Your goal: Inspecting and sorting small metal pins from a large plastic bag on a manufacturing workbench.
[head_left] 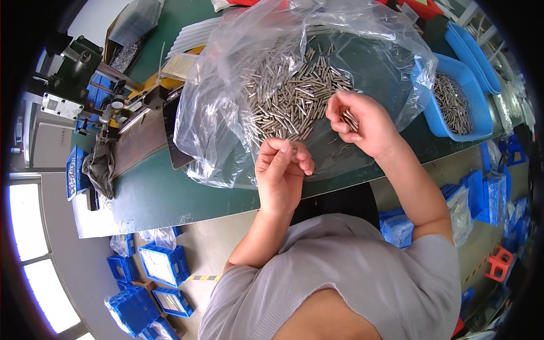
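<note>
In the head view, the person's left hand [280,173] pinches a small metal piece [294,150] between thumb and forefinger. Just to its right, the right hand [365,120] is curled around several metal pins [349,120]. The loose pile of pins [297,96] lies beyond both hands on a clear plastic bag [212,133], spread over the green surface [164,207]. Farther right, a blue basket [435,118] contains more pins.
</note>
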### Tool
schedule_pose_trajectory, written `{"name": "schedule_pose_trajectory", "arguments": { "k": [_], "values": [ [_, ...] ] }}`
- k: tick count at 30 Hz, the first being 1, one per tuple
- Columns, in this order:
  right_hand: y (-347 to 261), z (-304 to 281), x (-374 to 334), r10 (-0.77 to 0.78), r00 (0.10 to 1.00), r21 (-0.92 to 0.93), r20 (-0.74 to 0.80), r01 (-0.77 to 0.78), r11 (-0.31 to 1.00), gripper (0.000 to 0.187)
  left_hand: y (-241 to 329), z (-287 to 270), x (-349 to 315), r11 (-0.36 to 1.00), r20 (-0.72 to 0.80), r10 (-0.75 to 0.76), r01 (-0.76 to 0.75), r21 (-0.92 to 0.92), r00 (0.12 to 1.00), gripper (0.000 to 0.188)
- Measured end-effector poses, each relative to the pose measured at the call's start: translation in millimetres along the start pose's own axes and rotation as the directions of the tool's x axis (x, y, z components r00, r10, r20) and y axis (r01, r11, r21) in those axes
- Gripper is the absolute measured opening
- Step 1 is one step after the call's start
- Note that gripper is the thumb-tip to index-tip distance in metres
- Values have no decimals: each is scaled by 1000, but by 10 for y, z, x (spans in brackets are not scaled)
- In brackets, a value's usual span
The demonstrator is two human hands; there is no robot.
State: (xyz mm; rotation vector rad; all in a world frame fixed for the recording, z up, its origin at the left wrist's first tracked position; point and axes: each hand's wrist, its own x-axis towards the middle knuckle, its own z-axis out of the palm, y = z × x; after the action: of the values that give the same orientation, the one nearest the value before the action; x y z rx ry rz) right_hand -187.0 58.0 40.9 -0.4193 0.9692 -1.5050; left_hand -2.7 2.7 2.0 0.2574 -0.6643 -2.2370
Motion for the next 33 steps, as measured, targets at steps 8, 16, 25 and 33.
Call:
{"name": "schedule_pose_trajectory", "arguments": {
  "k": [8, 16, 25, 33],
  "values": [
    [201, 94, 44, -315, 827, -881, 466, 466, -82, 11, 6, 5, -1, 999, -10, -8, 7, -38, 1000, 6],
    [202, 74, 8, -261, 803, -828, 536, 440, -347, 10, 14, 15, -8, 1000, 2, -26, 26, -5, 1000, 7],
    [151, 207, -112, -72, 990, -201, 123, 96, 975, 14, 9, 31, -5, 994, 21, -89, 88, 71, 996, 6],
    [206, 283, -138, -46, 990, -193, 135, 72, 979, 15, -10, 4, 1, 993, 38, -98, 96, 65, 994, 6]
  ]
}}
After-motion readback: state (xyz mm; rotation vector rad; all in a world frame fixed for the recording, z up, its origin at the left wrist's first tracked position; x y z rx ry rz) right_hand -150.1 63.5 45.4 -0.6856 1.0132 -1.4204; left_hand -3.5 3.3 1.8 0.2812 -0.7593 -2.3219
